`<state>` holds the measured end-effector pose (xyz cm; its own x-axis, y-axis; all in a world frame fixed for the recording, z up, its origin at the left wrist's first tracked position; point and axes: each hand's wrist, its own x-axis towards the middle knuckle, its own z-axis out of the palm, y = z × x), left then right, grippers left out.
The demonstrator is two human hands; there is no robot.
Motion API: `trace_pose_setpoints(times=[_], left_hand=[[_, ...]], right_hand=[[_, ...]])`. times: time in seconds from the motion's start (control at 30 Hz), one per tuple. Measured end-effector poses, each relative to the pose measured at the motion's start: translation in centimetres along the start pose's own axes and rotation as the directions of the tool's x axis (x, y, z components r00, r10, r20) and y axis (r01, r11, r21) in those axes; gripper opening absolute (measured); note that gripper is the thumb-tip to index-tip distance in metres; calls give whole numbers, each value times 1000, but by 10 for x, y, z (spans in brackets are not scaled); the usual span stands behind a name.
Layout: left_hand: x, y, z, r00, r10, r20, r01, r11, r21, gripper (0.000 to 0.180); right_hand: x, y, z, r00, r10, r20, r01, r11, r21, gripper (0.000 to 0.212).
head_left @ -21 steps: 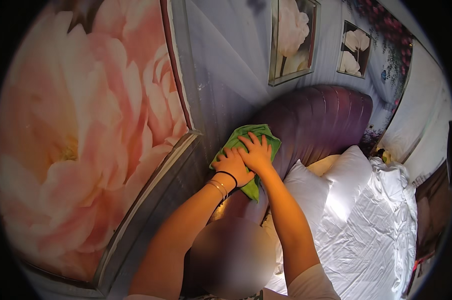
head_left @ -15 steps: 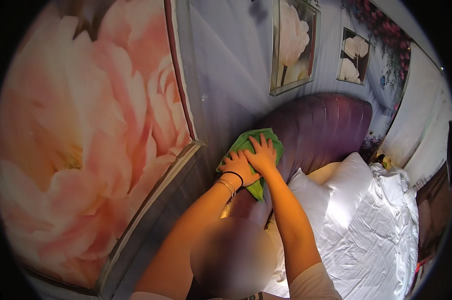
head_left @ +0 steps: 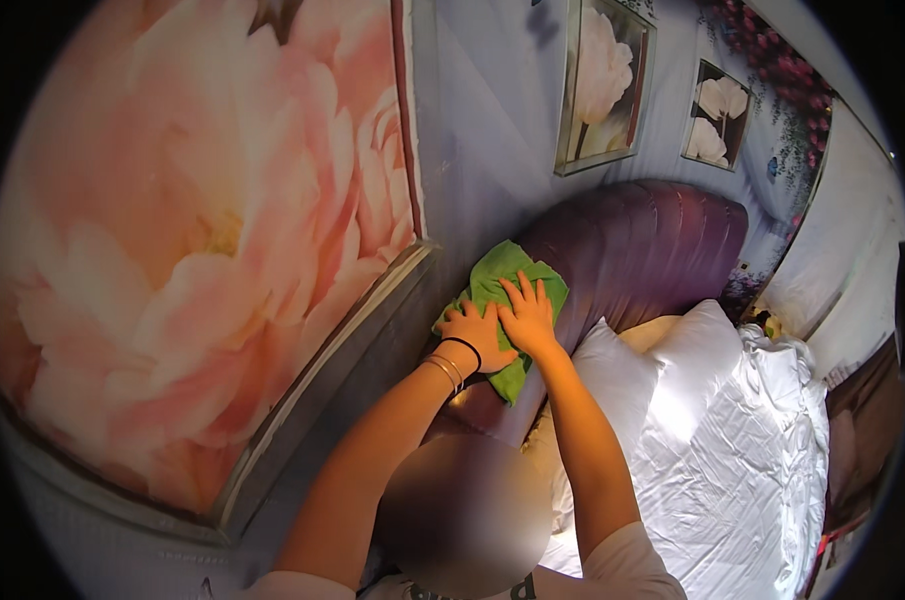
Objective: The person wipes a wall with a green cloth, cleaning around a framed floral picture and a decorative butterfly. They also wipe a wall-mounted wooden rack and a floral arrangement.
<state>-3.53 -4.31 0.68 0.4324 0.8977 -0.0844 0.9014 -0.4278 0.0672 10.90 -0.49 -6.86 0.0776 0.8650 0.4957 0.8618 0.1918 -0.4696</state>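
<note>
A green cloth (head_left: pixel 493 268) lies bunched and partly spread over the near end of the purple padded headboard (head_left: pixel 637 245). Pressing on its left part is my left hand (head_left: pixel 472 340), fingers spread, with a dark band and thin bangles at the wrist. My right hand (head_left: pixel 528 318) rests flat on the cloth close beside it, fingers stretched out and pointing up the headboard. The two hands nearly touch at the thumbs. What lies under the palms is hidden.
White pillows (head_left: pixel 687 355) and a rumpled white sheet (head_left: pixel 717 470) cover the bed on the right. At left hangs a large framed flower picture (head_left: pixel 172 300), its frame jutting near my left arm. Two smaller framed pictures (head_left: pixel 602 85) are above the headboard. A pale curtain (head_left: pixel 842 250) hangs far right.
The cloth's upper left corner sticks out further, showing more green above my left hand. Both hands stay nearly in place on it. The view has shifted slightly, moving the large picture rightward.
</note>
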Motion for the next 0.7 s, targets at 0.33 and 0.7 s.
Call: trace_pose_setpoints(times=[0.33, 0.7], left_hand=[[-136, -31, 16, 1000, -26, -11, 24, 990, -138, 102], [-283, -55, 27, 992, -59, -112, 15, 933, -358, 91]], right_hand=[[-97, -76, -15, 982, -180, -58, 184, 979, 87, 49], [-198, -163, -45, 940, -339, 38, 330, 933, 146, 53]])
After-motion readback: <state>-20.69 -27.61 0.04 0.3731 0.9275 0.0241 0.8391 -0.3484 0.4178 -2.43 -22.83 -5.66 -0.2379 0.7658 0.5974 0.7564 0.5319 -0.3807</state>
